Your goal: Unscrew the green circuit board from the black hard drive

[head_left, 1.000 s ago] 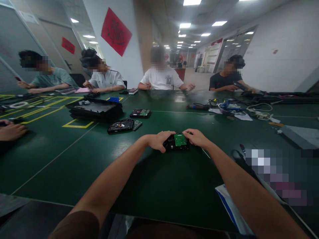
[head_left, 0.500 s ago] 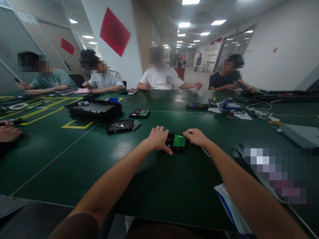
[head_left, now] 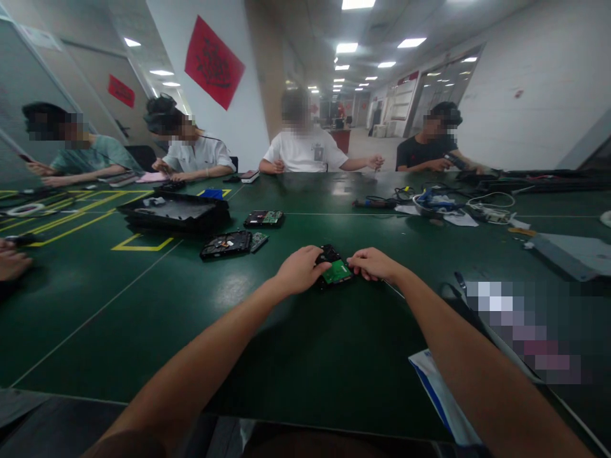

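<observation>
A black hard drive [head_left: 329, 254] with a green circuit board [head_left: 338, 271] facing up is turned slightly on the table in front of me. My left hand [head_left: 301, 270] wraps round its left side, thumb by the board. At the drive's right edge, the fingers of my right hand [head_left: 370, 263] are pinched together; what they hold, if anything, is hidden. A thin metal rod [head_left: 394, 291] shows just below my right wrist, and I cannot tell whether it is in the hand or lying on the table.
Beyond my left hand lie an opened drive [head_left: 226, 245], a small circuit board [head_left: 259, 241], another drive [head_left: 264, 218] and a black tray [head_left: 174, 213]. Cables [head_left: 436, 202] and a grey metal case [head_left: 568, 254] are on the right. Several people sit round the green table [head_left: 157, 318].
The hard drive has rotated between my hands, its near edge now slanting up to the right. My left hand has shifted its hold, with the fingers more curled round the drive.
</observation>
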A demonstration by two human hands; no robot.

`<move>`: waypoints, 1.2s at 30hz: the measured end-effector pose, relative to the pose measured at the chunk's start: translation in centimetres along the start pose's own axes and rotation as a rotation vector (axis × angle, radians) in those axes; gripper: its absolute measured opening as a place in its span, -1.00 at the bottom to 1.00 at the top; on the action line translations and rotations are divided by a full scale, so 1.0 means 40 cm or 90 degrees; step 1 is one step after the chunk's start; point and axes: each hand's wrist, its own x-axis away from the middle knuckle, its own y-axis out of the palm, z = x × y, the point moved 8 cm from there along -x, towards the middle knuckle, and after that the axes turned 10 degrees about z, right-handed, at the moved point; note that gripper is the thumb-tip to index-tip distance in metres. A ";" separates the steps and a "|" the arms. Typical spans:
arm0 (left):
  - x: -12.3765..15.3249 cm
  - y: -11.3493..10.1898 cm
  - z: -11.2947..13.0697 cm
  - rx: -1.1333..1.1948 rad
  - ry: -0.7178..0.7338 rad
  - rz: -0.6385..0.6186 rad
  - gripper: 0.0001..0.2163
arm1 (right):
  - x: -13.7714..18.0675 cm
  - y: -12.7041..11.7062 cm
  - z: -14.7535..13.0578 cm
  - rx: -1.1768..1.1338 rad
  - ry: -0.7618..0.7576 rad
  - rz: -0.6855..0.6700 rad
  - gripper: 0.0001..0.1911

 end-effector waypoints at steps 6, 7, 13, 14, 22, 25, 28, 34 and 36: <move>0.075 0.050 0.053 0.028 -0.046 0.069 -0.33 | -0.015 0.016 -0.013 0.008 -0.017 0.073 -0.70; 0.076 0.051 0.047 0.034 -0.061 0.074 -0.32 | -0.015 0.019 -0.016 0.004 -0.022 0.075 -0.69; 0.061 0.052 0.033 0.080 0.020 0.033 -0.29 | 0.006 0.035 -0.026 -0.045 0.001 0.015 -0.49; 0.059 0.054 0.028 0.092 0.029 0.024 -0.30 | 0.009 0.036 -0.028 -0.048 0.006 0.008 -0.49; 0.028 0.063 0.007 0.145 0.099 -0.013 -0.36 | -0.008 -0.133 -0.062 -0.083 -0.094 0.392 -0.65; 0.024 0.064 0.007 0.155 0.112 -0.016 -0.37 | 0.013 -0.188 -0.102 -0.049 -0.203 0.503 -0.64; 0.025 0.066 0.010 0.126 0.112 0.001 -0.28 | 0.063 -0.206 -0.151 0.042 -0.334 0.627 -0.61; 0.025 0.067 0.026 0.051 0.127 0.043 -0.10 | 0.086 -0.131 -0.188 0.089 -0.476 0.632 -0.53; 0.026 0.065 0.027 0.043 0.121 0.047 -0.09 | 0.069 -0.102 -0.196 0.114 -0.486 0.592 -0.54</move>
